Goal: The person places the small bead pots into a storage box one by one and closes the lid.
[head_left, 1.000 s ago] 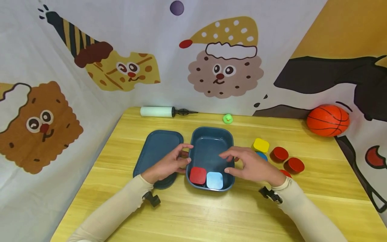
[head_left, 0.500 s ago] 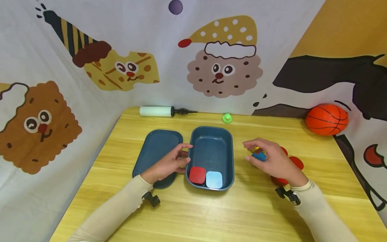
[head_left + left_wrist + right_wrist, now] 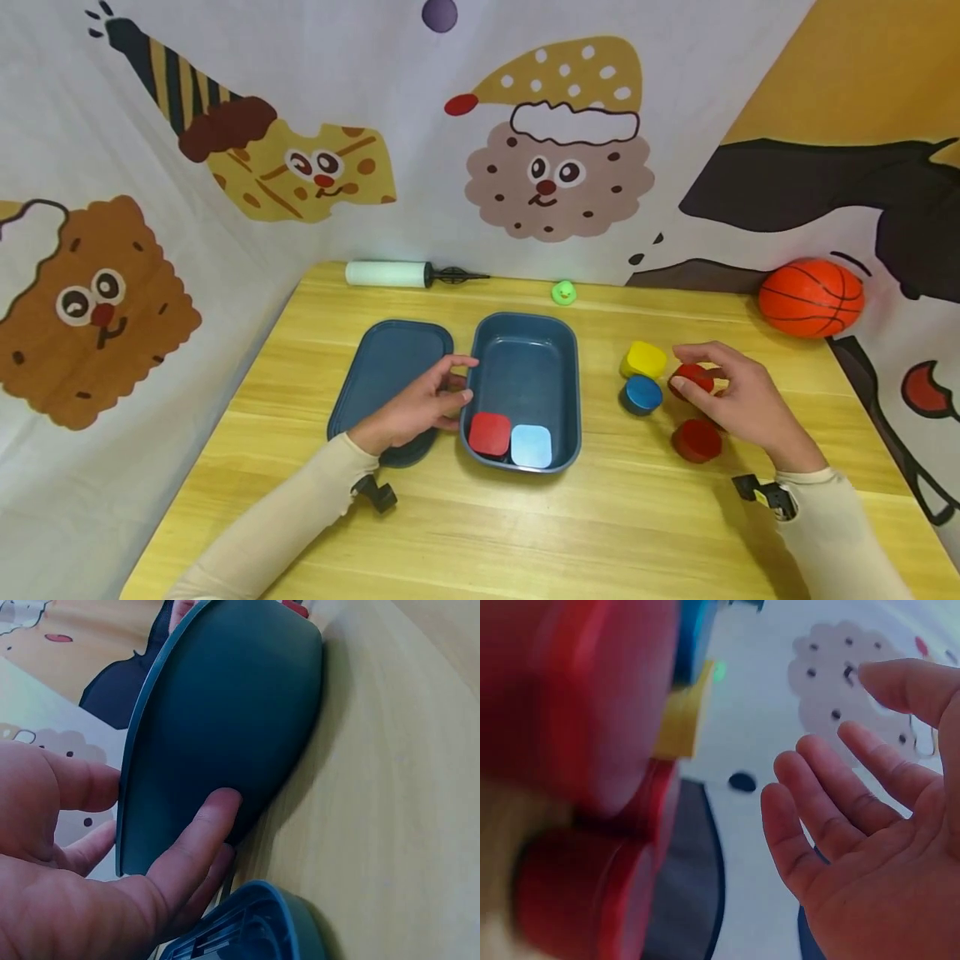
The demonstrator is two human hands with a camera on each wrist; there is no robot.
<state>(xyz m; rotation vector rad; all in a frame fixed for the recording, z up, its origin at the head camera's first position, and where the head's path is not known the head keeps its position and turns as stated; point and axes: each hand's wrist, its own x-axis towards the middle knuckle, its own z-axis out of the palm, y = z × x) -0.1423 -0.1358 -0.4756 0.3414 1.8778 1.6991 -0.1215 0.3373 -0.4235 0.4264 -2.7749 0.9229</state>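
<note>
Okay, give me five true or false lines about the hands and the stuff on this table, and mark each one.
1. The left hand touches the blue container. True.
2. The right hand grips the duck. False: it holds nothing and is near the red round pieces; the green duck is at the back of the table.
3. A red block and a light blue block are inside the container. True.
4. The yellow block is in the container as well. False: the yellow block is on the table, right of the container in the head view.
5. The lid is on the table, off the container. True.
</note>
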